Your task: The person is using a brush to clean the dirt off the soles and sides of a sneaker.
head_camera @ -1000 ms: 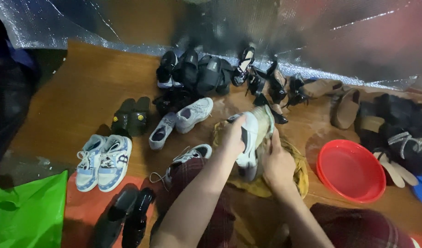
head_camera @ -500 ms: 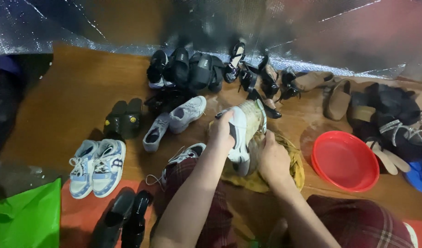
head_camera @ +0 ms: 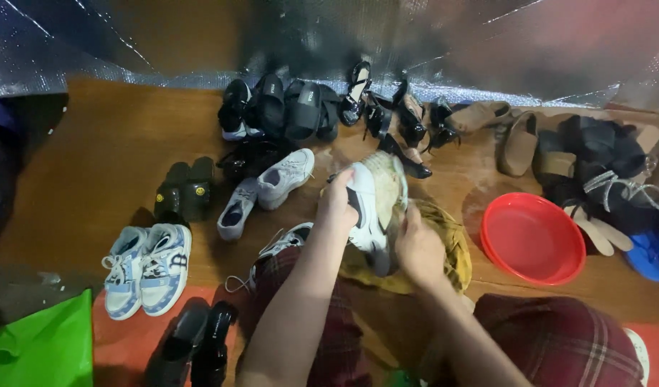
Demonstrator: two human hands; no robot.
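Sneaker (head_camera: 370, 204) gripped sole-up in my left hand (head_camera: 337, 204); right hand (head_camera: 418, 247) clutches yellow cloth (head_camera: 451, 247), best rubbed firmly along the sole edge.

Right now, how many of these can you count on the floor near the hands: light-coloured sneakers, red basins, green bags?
Light-coloured sneakers: 6, including the white sneaker held in both hands
Red basin: 1
Green bag: 1
Total: 8

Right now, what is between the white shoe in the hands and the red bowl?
In the head view, a crumpled yellow cloth lies between the white shoe and the red bowl, then a strip of bare wooden floor.
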